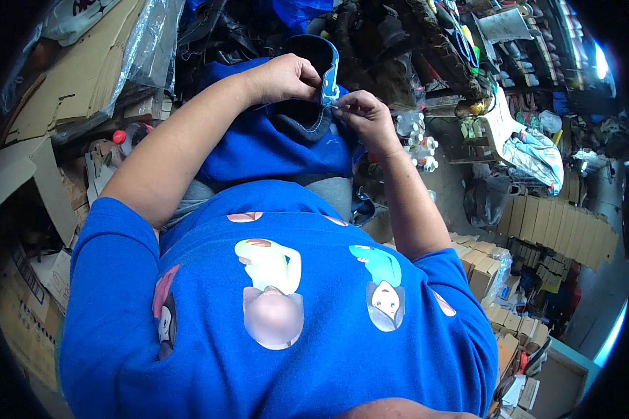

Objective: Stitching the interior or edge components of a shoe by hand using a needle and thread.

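A dark blue piece of footwear, apparently a shoe, stands over my lap with a curved blue rim and a dark inside. Pale stitching runs along its padded lower edge. My left hand comes in from the left, its fingers closed against the shoe's side. Opposite it, my right hand pinches a thin pale strand at the shoe's edge; whether this is thread or a needle I cannot make out. Blue cloth lies over my lap beneath both hands.
Flattened cardboard and clear plastic wrap stand at the left, near a red-capped bottle. Several small clear bottles are on the right. A white chair bears cloth. Stacked cardboard boxes fill the far right.
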A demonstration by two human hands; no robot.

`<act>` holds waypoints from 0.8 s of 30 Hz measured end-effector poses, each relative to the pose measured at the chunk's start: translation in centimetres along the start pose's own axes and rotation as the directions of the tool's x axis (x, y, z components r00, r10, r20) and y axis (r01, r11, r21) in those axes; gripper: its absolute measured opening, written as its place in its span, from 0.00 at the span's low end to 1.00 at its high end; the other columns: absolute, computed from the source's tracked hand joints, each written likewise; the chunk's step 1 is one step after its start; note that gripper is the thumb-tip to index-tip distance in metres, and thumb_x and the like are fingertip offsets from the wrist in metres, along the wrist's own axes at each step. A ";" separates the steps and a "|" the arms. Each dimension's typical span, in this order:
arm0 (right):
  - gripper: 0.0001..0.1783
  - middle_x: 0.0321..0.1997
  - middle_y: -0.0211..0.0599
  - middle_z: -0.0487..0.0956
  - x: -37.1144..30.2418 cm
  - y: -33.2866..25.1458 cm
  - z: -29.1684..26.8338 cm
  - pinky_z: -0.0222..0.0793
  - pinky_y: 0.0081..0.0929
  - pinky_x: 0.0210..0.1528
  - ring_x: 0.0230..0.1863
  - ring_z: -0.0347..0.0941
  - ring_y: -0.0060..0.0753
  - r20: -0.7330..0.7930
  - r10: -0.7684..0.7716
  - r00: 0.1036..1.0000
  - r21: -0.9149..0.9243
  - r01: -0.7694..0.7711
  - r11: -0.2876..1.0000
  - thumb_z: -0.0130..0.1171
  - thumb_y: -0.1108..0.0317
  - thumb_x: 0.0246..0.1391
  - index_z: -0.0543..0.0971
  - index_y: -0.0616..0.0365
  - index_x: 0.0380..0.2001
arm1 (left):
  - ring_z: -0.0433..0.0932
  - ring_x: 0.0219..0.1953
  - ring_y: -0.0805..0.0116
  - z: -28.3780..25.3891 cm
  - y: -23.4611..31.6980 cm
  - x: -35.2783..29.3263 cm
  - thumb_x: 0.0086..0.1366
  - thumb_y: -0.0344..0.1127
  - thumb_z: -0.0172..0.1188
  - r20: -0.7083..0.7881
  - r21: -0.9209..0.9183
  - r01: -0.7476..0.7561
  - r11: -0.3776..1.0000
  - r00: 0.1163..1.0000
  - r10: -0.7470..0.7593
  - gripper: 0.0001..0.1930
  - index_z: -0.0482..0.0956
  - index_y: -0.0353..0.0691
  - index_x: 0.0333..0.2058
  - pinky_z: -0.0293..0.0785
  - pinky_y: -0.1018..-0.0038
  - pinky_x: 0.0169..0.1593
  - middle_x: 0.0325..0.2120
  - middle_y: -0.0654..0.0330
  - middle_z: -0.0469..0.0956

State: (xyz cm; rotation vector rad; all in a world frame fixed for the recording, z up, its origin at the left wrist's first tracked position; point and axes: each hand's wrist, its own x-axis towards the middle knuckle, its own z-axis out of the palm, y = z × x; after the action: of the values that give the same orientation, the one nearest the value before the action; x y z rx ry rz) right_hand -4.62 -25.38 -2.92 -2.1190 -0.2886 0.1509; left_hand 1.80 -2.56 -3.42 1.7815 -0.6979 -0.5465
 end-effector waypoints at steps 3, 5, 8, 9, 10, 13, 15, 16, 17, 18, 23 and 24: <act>0.09 0.31 0.32 0.76 -0.7 -0.5 0.3 0.70 0.21 0.37 0.33 0.74 0.25 -0.049 -0.017 0.999 -0.024 0.015 1.000 0.63 0.78 0.43 0.82 0.57 0.32 | 0.73 0.37 0.69 -0.2 0.4 -0.1 0.54 0.36 0.66 0.055 -0.030 0.030 0.999 0.998 -0.029 0.12 0.83 0.37 0.36 0.67 0.73 0.47 0.31 0.61 0.73; 0.10 0.30 0.34 0.75 -1.3 -1.2 0.6 0.71 0.22 0.35 0.30 0.74 0.28 -0.076 -0.104 0.992 -0.167 0.090 0.982 0.65 0.76 0.44 0.82 0.55 0.33 | 0.73 0.37 0.68 -0.3 0.2 -0.2 0.56 0.35 0.64 0.096 -0.013 -0.014 1.000 0.995 0.015 0.12 0.83 0.37 0.39 0.67 0.73 0.46 0.30 0.61 0.73; 0.11 0.29 0.36 0.75 -2.2 -2.1 1.2 0.72 0.24 0.33 0.29 0.75 0.31 -0.096 -0.243 0.965 -0.289 0.206 0.935 0.65 0.75 0.44 0.82 0.54 0.35 | 0.72 0.36 0.68 -0.5 -0.2 0.0 0.57 0.32 0.61 0.150 -0.024 -0.078 0.997 0.985 0.080 0.13 0.82 0.37 0.41 0.68 0.74 0.45 0.30 0.60 0.72; 0.11 0.29 0.37 0.75 -2.3 -2.4 1.3 0.73 0.28 0.31 0.28 0.75 0.35 -0.107 -0.248 0.963 -0.321 0.203 0.925 0.65 0.74 0.44 0.82 0.52 0.34 | 0.72 0.36 0.68 -0.5 -0.1 0.0 0.57 0.32 0.61 0.149 -0.027 -0.078 0.997 0.986 0.081 0.13 0.82 0.37 0.41 0.68 0.74 0.45 0.30 0.60 0.72; 0.11 0.29 0.37 0.75 -2.5 -2.6 1.4 0.73 0.28 0.31 0.28 0.75 0.35 -0.104 -0.246 0.964 -0.323 0.201 0.925 0.65 0.74 0.44 0.82 0.52 0.34 | 0.72 0.36 0.68 -0.4 0.0 0.1 0.56 0.32 0.60 0.163 0.022 -0.084 0.996 0.983 0.080 0.14 0.82 0.37 0.42 0.68 0.74 0.45 0.29 0.60 0.71; 0.10 0.30 0.37 0.75 -2.7 -3.2 1.4 0.73 0.30 0.30 0.27 0.76 0.38 -0.101 -0.303 0.948 -0.465 0.224 0.856 0.65 0.75 0.44 0.82 0.50 0.33 | 0.72 0.35 0.68 -0.4 0.1 0.1 0.56 0.31 0.58 0.174 0.047 -0.071 0.996 0.983 0.062 0.14 0.81 0.36 0.42 0.68 0.75 0.44 0.28 0.59 0.71; 0.10 0.30 0.37 0.76 -2.8 -3.8 1.3 0.73 0.29 0.31 0.29 0.76 0.37 -0.058 -0.327 0.943 -0.545 0.245 0.802 0.64 0.76 0.44 0.82 0.53 0.33 | 0.72 0.35 0.68 -0.5 0.3 0.1 0.56 0.30 0.58 0.173 0.025 -0.052 0.998 0.984 0.047 0.15 0.81 0.36 0.42 0.68 0.75 0.44 0.28 0.59 0.70; 0.10 0.30 0.37 0.76 -2.7 -4.2 1.2 0.73 0.29 0.31 0.29 0.76 0.37 -0.058 -0.325 0.944 -0.548 0.243 0.801 0.64 0.76 0.44 0.82 0.53 0.33 | 0.72 0.35 0.67 -0.6 0.5 0.1 0.56 0.30 0.58 0.190 0.043 -0.048 0.998 0.981 0.039 0.15 0.81 0.36 0.42 0.68 0.75 0.44 0.28 0.59 0.70; 0.10 0.30 0.37 0.75 -2.5 -4.6 1.0 0.72 0.31 0.31 0.30 0.75 0.39 -0.015 -0.316 0.949 -0.606 0.242 0.757 0.62 0.76 0.43 0.81 0.53 0.32 | 0.72 0.35 0.66 -0.6 0.6 0.2 0.56 0.30 0.58 0.207 0.061 -0.045 0.997 0.978 0.032 0.15 0.81 0.37 0.42 0.68 0.75 0.44 0.28 0.59 0.70; 0.09 0.30 0.38 0.75 -2.4 -5.1 0.9 0.72 0.34 0.32 0.30 0.75 0.41 0.026 -0.302 0.953 -0.660 0.243 0.711 0.61 0.76 0.43 0.81 0.54 0.31 | 0.72 0.35 0.66 -0.6 0.5 0.4 0.56 0.30 0.58 0.209 0.060 -0.046 0.997 0.977 0.033 0.15 0.81 0.37 0.42 0.68 0.75 0.44 0.28 0.59 0.70; 0.07 0.31 0.40 0.74 -0.1 -9.0 0.8 0.70 0.36 0.39 0.36 0.74 0.41 0.316 -0.203 0.927 -0.834 0.374 0.406 0.54 0.72 0.43 0.81 0.54 0.27 | 0.73 0.36 0.63 -0.9 0.6 0.8 0.52 0.29 0.61 0.270 0.165 -0.068 0.984 0.963 0.021 0.13 0.82 0.36 0.39 0.69 0.72 0.44 0.30 0.55 0.73; 0.07 0.32 0.40 0.74 0.4 -9.4 0.9 0.69 0.36 0.40 0.38 0.74 0.41 0.392 -0.188 0.900 -0.837 0.434 0.333 0.53 0.72 0.43 0.80 0.56 0.26 | 0.73 0.36 0.63 -0.9 0.7 0.9 0.52 0.29 0.61 0.275 0.167 -0.073 0.983 0.961 0.025 0.13 0.82 0.36 0.39 0.69 0.72 0.44 0.30 0.55 0.73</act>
State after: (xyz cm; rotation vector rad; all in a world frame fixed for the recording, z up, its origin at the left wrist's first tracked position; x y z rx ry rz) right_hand -5.83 -19.68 4.56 -3.1046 -1.1665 -0.0278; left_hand 2.91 -2.80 -2.52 1.8653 -1.0042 -0.7232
